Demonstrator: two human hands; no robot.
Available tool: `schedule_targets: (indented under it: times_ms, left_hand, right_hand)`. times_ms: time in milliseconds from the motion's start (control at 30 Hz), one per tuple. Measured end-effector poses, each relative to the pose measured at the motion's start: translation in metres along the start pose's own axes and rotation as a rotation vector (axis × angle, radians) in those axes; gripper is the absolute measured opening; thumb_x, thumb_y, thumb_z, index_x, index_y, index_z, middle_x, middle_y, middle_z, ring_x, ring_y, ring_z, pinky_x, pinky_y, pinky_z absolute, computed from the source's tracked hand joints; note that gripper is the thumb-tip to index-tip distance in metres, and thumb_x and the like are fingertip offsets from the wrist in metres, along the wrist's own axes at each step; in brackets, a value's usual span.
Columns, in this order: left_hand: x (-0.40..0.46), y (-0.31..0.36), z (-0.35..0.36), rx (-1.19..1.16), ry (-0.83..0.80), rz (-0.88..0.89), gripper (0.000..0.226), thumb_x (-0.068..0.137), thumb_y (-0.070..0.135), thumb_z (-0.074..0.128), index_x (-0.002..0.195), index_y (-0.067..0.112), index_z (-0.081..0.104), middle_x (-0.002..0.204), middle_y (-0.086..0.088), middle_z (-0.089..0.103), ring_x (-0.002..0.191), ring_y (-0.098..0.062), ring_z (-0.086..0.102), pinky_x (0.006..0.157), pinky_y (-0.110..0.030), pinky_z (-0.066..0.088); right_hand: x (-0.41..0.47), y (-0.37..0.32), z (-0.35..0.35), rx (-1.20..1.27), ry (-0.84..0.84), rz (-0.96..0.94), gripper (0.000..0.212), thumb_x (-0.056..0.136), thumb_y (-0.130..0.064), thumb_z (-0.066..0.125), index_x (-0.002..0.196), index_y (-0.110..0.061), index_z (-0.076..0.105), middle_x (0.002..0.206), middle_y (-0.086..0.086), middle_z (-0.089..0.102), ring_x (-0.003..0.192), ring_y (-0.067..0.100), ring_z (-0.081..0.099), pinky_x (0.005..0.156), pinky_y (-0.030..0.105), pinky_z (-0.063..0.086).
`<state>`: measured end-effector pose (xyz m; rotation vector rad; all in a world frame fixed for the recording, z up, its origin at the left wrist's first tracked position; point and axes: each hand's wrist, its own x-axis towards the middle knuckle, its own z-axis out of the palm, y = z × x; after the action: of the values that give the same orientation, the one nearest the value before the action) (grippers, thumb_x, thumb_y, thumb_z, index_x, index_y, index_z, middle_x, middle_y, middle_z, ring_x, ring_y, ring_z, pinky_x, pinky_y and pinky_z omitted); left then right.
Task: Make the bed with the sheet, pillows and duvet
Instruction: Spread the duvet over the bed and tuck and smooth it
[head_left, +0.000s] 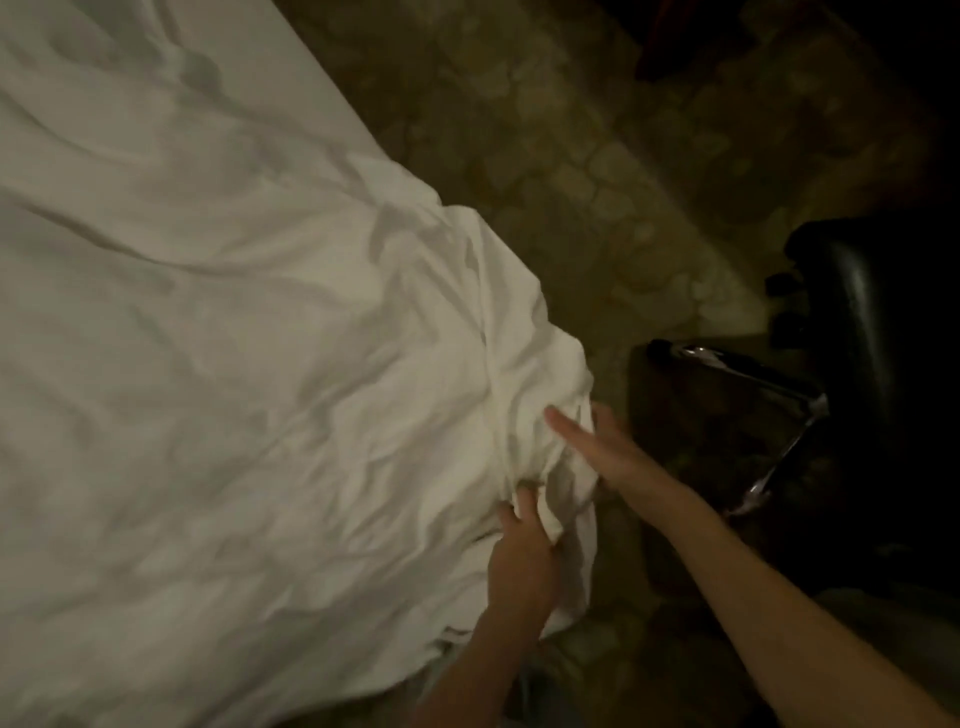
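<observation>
Bunching rumpled white sheet (234, 312): left hand (522, 551) pinching a fold, right hand (597, 447) flat, fingers straight.

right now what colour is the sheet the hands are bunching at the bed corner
White, plain with no pattern: the sheet, seen from the head view.

A white, wrinkled sheet (208, 338) spreads over the bed, away from and left of both grips. Its bunched corner sits between them: the left grip (522, 545) pinches a fold, the right grip (592, 447) lies flat against the bunch.
</observation>
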<state>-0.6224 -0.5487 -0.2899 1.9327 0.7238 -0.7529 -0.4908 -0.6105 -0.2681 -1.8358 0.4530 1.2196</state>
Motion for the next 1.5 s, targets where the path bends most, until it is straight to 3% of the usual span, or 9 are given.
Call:
schedule_targets:
  times_ms: [200,367,567,700,833,967,1100,1267,1500]
  left_hand:
    - [0.023,0.021,0.022,0.095,-0.345,0.155,0.081,0.083,0.026,0.069,0.148,0.017,0.022,0.152,-0.012,0.019,0.136,-0.030,0.031,0.107,-0.029,0.031]
    - [0.057,0.052,0.029,0.339,-0.902,-0.026,0.066,0.085,0.047,0.056,0.141,0.014,0.043,0.151,-0.012,0.033,0.137,-0.027,0.032,0.113,-0.036,0.028]
    - [0.099,0.117,-0.056,0.171,-0.272,-0.033,0.033,0.100,0.033,0.039,0.122,0.019,0.060,0.124,-0.005,0.061,0.112,-0.021,0.055,0.100,-0.031,0.038]
    - [0.103,0.133,-0.132,-0.159,0.489,0.059,0.023,0.096,0.018,0.051,0.115,0.011,0.062,0.109,-0.009,0.065,0.099,-0.020,0.060,0.094,-0.033,0.046]
    - [0.116,0.125,-0.194,0.078,1.101,-0.134,0.044,0.084,0.017,0.063,0.126,0.006,0.054,0.137,-0.021,0.041,0.125,-0.038,0.041,0.101,-0.049,0.034]
    - [0.154,0.114,-0.240,-0.018,0.970,-0.490,0.080,0.084,0.035,0.065,0.145,0.004,0.024,0.152,-0.024,0.009,0.140,-0.040,0.014,0.108,-0.055,0.025]
    - [0.192,0.099,-0.247,0.037,0.841,-0.699,0.104,0.076,0.062,0.062,0.144,-0.006,0.022,0.140,-0.027,0.032,0.127,-0.041,0.036,0.094,-0.053,0.040]
    - [0.190,0.066,-0.234,-0.118,1.063,-0.534,0.033,0.073,0.025,0.058,0.087,-0.005,0.059,0.082,-0.024,0.060,0.073,-0.041,0.059,0.065,-0.038,0.044]
    - [0.131,0.138,-0.232,-0.387,1.390,-0.438,0.016,0.069,0.033,0.048,0.068,0.017,0.044,0.060,0.008,0.044,0.056,-0.016,0.044,0.052,-0.023,0.030]
  right_hand:
    - [0.035,0.012,-0.034,-0.422,-0.156,-0.167,0.072,0.087,-0.005,0.065,0.147,-0.010,0.026,0.141,0.004,0.041,0.133,0.025,0.040,0.094,0.020,0.033]
    - [0.070,0.046,-0.110,-0.745,0.139,0.282,0.046,0.096,-0.020,0.049,0.138,-0.003,0.040,0.140,0.019,0.044,0.126,0.035,0.045,0.100,0.036,0.039]
    - [0.110,-0.036,-0.112,-0.761,-0.104,0.100,0.018,0.098,-0.023,0.044,0.096,-0.010,0.056,0.105,0.008,0.054,0.101,0.027,0.053,0.091,0.034,0.042]
    - [0.121,-0.114,-0.082,-0.784,-0.255,-0.140,0.022,0.098,-0.022,0.046,0.108,-0.007,0.058,0.102,0.009,0.058,0.087,0.019,0.053,0.073,0.027,0.044]
    - [0.120,-0.203,-0.027,-0.684,-0.207,-0.480,0.022,0.098,-0.021,0.047,0.118,-0.016,0.056,0.109,0.000,0.058,0.095,0.013,0.054,0.081,0.028,0.048]
    - [0.141,-0.272,0.053,-0.455,-0.182,-0.779,0.036,0.093,-0.029,0.057,0.127,-0.020,0.048,0.129,-0.001,0.049,0.116,0.015,0.051,0.100,0.037,0.047]
    - [0.175,-0.323,0.127,-0.499,-0.314,-0.745,0.073,0.083,-0.039,0.070,0.140,-0.013,0.033,0.142,0.004,0.037,0.131,0.021,0.037,0.110,0.033,0.033]
    - [0.188,-0.351,0.188,-0.514,-0.389,-0.577,0.102,0.068,-0.050,0.079,0.144,-0.011,0.024,0.144,0.004,0.034,0.129,0.022,0.038,0.110,0.034,0.033]
    - [0.119,-0.392,0.150,-0.184,-0.657,-0.471,0.014,0.081,-0.008,0.072,0.082,-0.020,0.065,0.080,-0.010,0.069,0.079,0.011,0.067,0.072,0.021,0.054]
